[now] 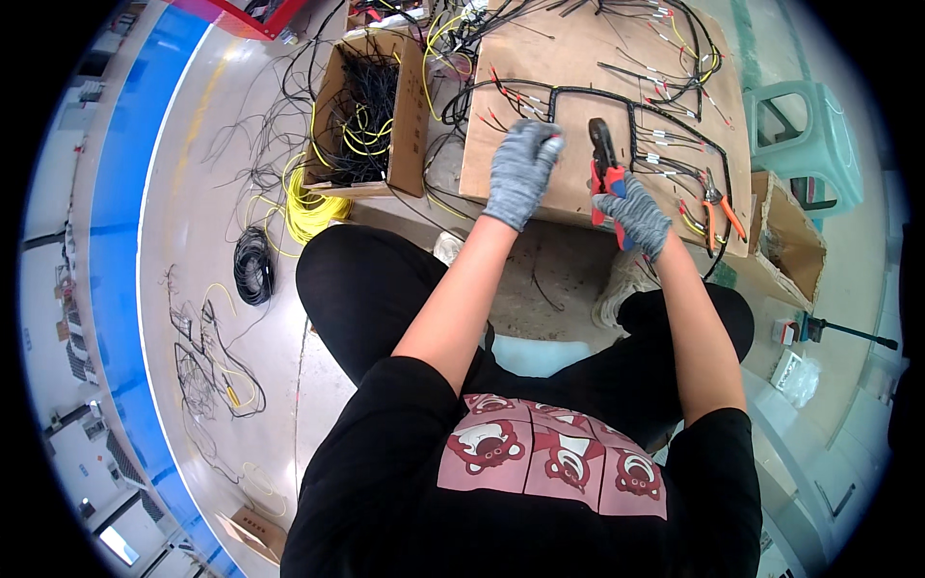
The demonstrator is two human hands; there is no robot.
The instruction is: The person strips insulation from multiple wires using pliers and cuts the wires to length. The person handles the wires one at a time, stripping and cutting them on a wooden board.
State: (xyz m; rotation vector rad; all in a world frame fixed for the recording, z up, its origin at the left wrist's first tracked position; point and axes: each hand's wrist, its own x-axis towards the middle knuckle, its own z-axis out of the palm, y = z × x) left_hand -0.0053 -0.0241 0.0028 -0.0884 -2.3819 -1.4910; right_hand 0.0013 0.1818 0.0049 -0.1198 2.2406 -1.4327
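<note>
My left hand [522, 173], in a grey knit glove, is closed over the near left part of a wooden board [578, 135]. A small reddish spot shows at its fingertips; what they pinch is too small to make out. In my right hand [638, 214], also gloved, are crimping pliers [604, 159] with red and blue handles, their dark head pointing away from me. The jaws are apart from the left hand. Just beyond both hands, a black wire harness [593, 92] lies across the board, its branches ending in thin wires with white and red tags.
Orange-handled pliers [714, 207] lie at the board's right edge. A cardboard box [409, 125] of black and yellow wires stands left, beside a yellow coil [306, 207] and a black coil [253, 267]. At right are a pale green stool [819, 144] and another cardboard box [800, 252].
</note>
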